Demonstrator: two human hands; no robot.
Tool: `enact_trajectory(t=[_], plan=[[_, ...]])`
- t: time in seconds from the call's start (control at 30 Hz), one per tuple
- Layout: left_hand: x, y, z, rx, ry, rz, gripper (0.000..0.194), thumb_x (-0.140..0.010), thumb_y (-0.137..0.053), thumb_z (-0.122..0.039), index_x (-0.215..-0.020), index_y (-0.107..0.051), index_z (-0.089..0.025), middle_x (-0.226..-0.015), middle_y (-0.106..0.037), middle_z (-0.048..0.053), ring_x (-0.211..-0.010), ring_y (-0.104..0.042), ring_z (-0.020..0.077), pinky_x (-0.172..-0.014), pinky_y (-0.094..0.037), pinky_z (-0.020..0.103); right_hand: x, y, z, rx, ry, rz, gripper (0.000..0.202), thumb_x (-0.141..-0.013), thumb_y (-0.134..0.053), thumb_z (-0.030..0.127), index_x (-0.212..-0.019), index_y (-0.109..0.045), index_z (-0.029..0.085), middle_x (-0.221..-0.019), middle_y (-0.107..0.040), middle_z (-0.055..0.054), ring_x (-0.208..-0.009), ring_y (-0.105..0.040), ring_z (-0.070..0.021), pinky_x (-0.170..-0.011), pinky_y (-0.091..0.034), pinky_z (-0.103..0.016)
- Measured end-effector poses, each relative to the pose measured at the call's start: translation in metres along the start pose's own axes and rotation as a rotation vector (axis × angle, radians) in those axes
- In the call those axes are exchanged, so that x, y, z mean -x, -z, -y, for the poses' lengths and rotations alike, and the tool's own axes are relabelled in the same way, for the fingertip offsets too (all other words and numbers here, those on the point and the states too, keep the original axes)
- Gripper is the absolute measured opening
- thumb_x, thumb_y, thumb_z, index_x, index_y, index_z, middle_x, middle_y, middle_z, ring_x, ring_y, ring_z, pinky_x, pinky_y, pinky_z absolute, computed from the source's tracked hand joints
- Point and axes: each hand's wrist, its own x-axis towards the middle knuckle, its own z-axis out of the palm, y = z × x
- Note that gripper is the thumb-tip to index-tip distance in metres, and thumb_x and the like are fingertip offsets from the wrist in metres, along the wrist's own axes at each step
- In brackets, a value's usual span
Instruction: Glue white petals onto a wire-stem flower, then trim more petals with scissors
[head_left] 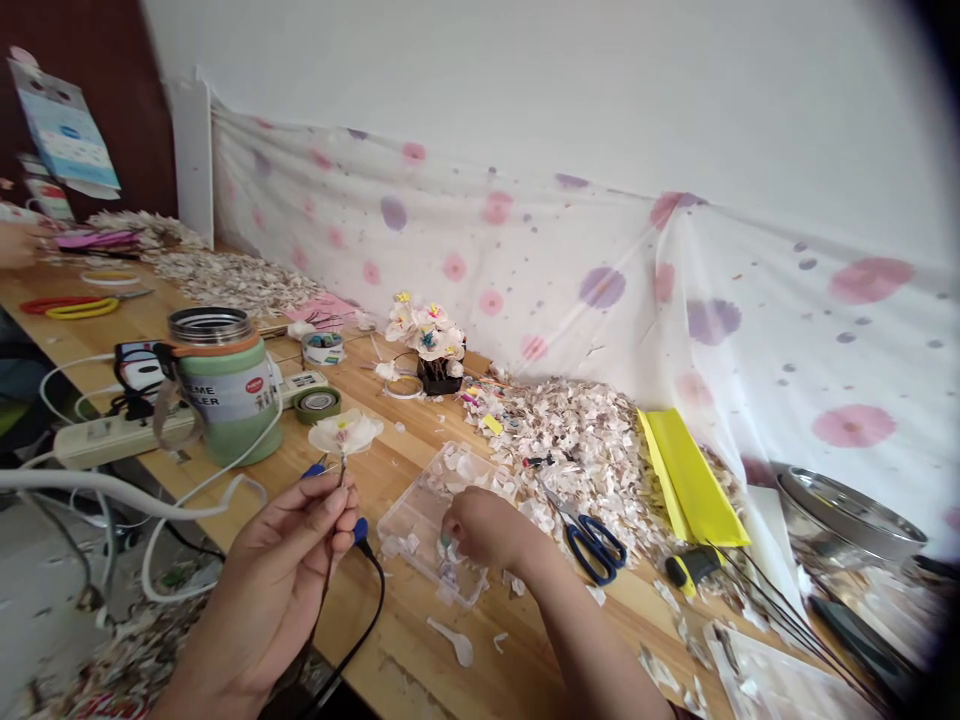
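With the left hand (pixel 289 560) clamped on its stem (pixel 343 470), a white flower (pixel 346 430) is being held upright over the table (pixel 394 650). Over a clear tray (pixel 409 510), the right hand (pixel 484 527) is being held; its grip cannot be told. Beyond, blossoms (pixel 431 338) are being held in a black pot (pixel 441 378).

Wooden table (pixel 397 650) beneath clear tray (pixel 411 510), green tumbler (pixel 236 425), pale scrap heap (pixel 592 430).

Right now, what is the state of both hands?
Left hand: closed, holding white flower by its stem.
Right hand: over clear box; its grip cannot be told.
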Motion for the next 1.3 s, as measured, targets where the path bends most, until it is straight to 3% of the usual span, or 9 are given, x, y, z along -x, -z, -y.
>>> enact_trajectory(t=[0.17, 0.27, 0.43, 0.57, 0.7, 0.9, 1.3], plan=[[0.001, -0.001, 0.000, 0.010, 0.003, 0.002, 0.022, -0.057, -0.074, 0.001, -0.074, -0.075, -0.013, -0.071, -0.070, 0.005, -0.056, -0.061, 0.0098, -0.045, -0.051, 0.011, 0.001, -0.002, -0.002, -0.046, -0.010, -0.031, 0.022, -0.062, -0.065, -0.002, -0.071, -0.074, 0.016, -0.069, -0.067, -0.003, -0.070, -0.057, -0.0171, -0.058, -0.034, -0.024], [0.002, -0.001, 0.000, 0.014, 0.011, -0.011, 0.022, -0.057, -0.075, 0.001, -0.074, -0.075, -0.013, -0.072, -0.070, 0.005, -0.056, -0.061, 0.0098, -0.045, -0.051, 0.011, 0.004, 0.005, -0.002, -0.117, 0.009, -0.114, 0.019, -0.063, -0.066, -0.002, -0.067, -0.073, 0.016, -0.069, -0.067, -0.003, -0.072, -0.058, -0.0172, -0.061, -0.039, -0.023], [0.003, -0.004, 0.004, 0.034, 0.092, 0.031, 0.023, -0.058, -0.079, 0.000, -0.077, -0.074, -0.013, -0.070, -0.069, 0.004, -0.056, -0.060, 0.0081, -0.046, -0.051, 0.011, 0.015, 0.030, 0.013, -0.282, 0.001, -0.456, 0.015, -0.076, -0.066, 0.003, -0.076, -0.068, 0.018, -0.081, -0.069, -0.002, -0.081, -0.061, -0.0157, -0.076, -0.045, -0.025], [0.005, -0.011, 0.011, 0.050, 0.160, 0.077, 0.020, -0.059, -0.082, -0.004, -0.075, -0.074, -0.012, -0.068, -0.067, 0.003, -0.054, -0.058, 0.0068, -0.046, -0.050, 0.011, 0.023, 0.042, 0.042, -0.431, -0.014, -0.770, 0.010, -0.085, -0.061, 0.011, -0.077, -0.061, 0.018, -0.077, -0.065, -0.002, -0.075, -0.060, -0.0155, -0.071, -0.047, -0.027], [0.009, -0.018, 0.020, 0.074, 0.249, 0.092, 0.024, -0.053, -0.087, -0.008, -0.073, -0.073, -0.013, -0.067, -0.066, 0.002, -0.053, -0.057, 0.0064, -0.048, -0.050, 0.012, 0.026, 0.041, 0.067, -0.661, 0.095, -1.073, 0.013, -0.081, -0.065, 0.013, -0.071, -0.061, 0.019, -0.070, -0.062, 0.001, -0.068, -0.059, -0.0147, -0.066, -0.046, -0.026], [0.015, -0.024, 0.030, 0.047, 0.272, 0.193, 0.031, -0.052, -0.091, -0.022, -0.075, -0.073, -0.014, -0.063, -0.063, -0.001, -0.052, -0.055, 0.0057, -0.049, -0.047, 0.013, 0.023, 0.038, 0.072, -0.600, 0.081, -1.202, 0.016, -0.079, -0.065, 0.007, -0.070, -0.061, 0.020, -0.070, -0.063, 0.002, -0.069, -0.057, -0.0143, -0.066, -0.044, -0.025], [0.017, -0.026, 0.037, 0.030, 0.272, 0.225, 0.028, -0.055, -0.089, -0.023, -0.077, -0.072, -0.015, -0.064, -0.063, -0.001, -0.056, -0.055, 0.0072, -0.052, -0.047, 0.015, 0.020, 0.034, 0.068, -0.531, 0.082, -1.226, 0.016, -0.081, -0.063, 0.007, -0.072, -0.062, 0.020, -0.071, -0.065, 0.000, -0.070, -0.058, -0.0159, -0.066, -0.044, -0.028]])
